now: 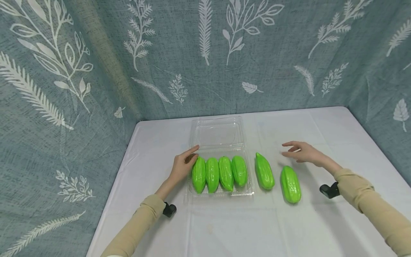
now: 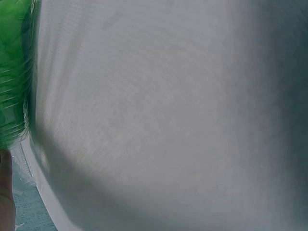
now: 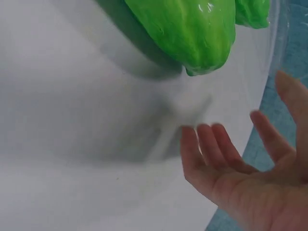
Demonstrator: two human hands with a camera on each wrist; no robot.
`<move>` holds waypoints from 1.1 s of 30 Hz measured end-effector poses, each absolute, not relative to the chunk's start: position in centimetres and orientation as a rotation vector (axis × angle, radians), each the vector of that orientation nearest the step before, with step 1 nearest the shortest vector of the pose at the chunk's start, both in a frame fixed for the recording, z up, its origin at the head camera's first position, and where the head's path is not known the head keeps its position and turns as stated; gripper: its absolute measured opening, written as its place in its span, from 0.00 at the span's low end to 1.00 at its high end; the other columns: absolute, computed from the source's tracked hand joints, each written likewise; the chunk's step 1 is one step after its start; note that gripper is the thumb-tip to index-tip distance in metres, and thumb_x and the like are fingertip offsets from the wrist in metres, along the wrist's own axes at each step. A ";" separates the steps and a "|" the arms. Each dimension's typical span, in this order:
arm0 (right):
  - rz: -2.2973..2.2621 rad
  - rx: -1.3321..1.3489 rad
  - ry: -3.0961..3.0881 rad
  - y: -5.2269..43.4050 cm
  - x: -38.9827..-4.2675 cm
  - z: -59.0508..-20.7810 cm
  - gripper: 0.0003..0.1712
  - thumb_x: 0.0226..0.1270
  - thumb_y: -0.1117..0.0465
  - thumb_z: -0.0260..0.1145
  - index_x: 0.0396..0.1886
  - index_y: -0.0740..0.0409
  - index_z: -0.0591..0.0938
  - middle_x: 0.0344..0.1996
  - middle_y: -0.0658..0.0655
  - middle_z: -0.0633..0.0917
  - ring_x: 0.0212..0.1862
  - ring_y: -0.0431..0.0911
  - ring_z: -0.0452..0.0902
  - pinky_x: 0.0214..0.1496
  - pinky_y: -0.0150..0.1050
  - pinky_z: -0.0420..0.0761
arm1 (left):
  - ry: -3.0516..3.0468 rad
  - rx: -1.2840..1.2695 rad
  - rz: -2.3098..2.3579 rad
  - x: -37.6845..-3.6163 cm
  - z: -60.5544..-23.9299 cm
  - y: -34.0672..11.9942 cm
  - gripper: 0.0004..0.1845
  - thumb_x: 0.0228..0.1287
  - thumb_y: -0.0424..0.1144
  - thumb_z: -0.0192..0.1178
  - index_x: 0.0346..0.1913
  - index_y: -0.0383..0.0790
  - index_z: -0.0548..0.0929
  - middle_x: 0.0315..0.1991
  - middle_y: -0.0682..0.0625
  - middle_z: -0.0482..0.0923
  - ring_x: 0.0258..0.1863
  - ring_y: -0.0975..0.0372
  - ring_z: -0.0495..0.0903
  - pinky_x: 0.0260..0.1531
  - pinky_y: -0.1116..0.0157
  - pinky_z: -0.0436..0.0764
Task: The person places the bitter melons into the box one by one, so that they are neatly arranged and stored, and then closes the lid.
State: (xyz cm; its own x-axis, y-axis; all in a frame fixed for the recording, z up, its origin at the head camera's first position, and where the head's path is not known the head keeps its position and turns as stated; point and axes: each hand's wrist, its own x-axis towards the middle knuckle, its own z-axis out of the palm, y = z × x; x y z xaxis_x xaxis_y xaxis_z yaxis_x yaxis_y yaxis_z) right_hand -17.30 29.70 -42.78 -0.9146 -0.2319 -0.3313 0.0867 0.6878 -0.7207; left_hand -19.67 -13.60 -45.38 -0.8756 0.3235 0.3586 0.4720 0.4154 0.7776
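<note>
Several bright green, ridged gourds lie side by side in a clear plastic clamshell box, its lid folded back. My left hand rests at the box's left edge, its fingers stretched toward the hinge. Its thumb is right by the top of the leftmost gourd. In the left wrist view a finger shows at the box's corner. To the right, my right hand hovers over the table with loosely bent fingers and holds nothing. Nearest it is a loose gourd; another gourd lies between that one and the box.
A white cloth covers the table. Blue-grey curtains with white leaf prints stand behind the table and at both sides. A small black camera sits at the left wrist, another black camera at the right.
</note>
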 end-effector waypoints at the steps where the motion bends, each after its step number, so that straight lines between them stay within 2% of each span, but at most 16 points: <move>1: -1.093 -0.112 2.459 29.8 -17.2 -42.7 0.38 0.60 0.44 0.59 0.63 0.62 0.63 0.55 0.71 0.69 0.54 0.60 0.68 0.48 0.47 0.78 | -2.512 -0.712 -1.453 -19.7 -45.4 -13.6 0.19 0.60 0.25 0.54 0.55 0.33 0.74 0.54 0.40 0.73 0.44 0.50 0.79 0.42 0.59 0.79; 10: -1.007 -0.223 2.264 29.9 -16.4 -42.4 0.32 0.60 0.50 0.61 0.59 0.62 0.69 0.51 0.66 0.73 0.50 0.52 0.73 0.45 0.46 0.79 | -2.515 -0.709 -1.452 -19.6 -45.2 -13.6 0.18 0.60 0.26 0.54 0.55 0.33 0.74 0.54 0.39 0.73 0.44 0.50 0.79 0.42 0.60 0.80; 19: -0.966 -0.244 2.201 29.5 -16.2 -42.5 0.29 0.57 0.52 0.65 0.57 0.58 0.73 0.52 0.66 0.71 0.51 0.51 0.71 0.44 0.42 0.80 | -2.509 -0.714 -1.476 -19.7 -45.4 -13.6 0.18 0.60 0.26 0.54 0.55 0.33 0.74 0.55 0.39 0.72 0.45 0.49 0.79 0.44 0.60 0.79; 33: -0.913 -0.284 2.194 29.3 -16.2 -43.0 0.28 0.54 0.51 0.67 0.54 0.59 0.75 0.42 0.61 0.73 0.39 0.44 0.73 0.38 0.36 0.80 | -2.513 -0.702 -1.459 -19.7 -45.3 -13.4 0.19 0.60 0.25 0.54 0.55 0.33 0.74 0.54 0.39 0.73 0.44 0.49 0.79 0.41 0.59 0.80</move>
State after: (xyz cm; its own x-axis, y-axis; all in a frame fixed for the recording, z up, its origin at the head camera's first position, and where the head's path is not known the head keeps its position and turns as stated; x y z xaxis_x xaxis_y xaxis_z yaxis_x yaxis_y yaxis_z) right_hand -16.18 29.34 -42.98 -0.7083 -0.4482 -0.5454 0.0710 0.7234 -0.6868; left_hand -19.74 -13.42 -45.32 -0.8788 0.3188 0.3550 0.4664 0.4167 0.7803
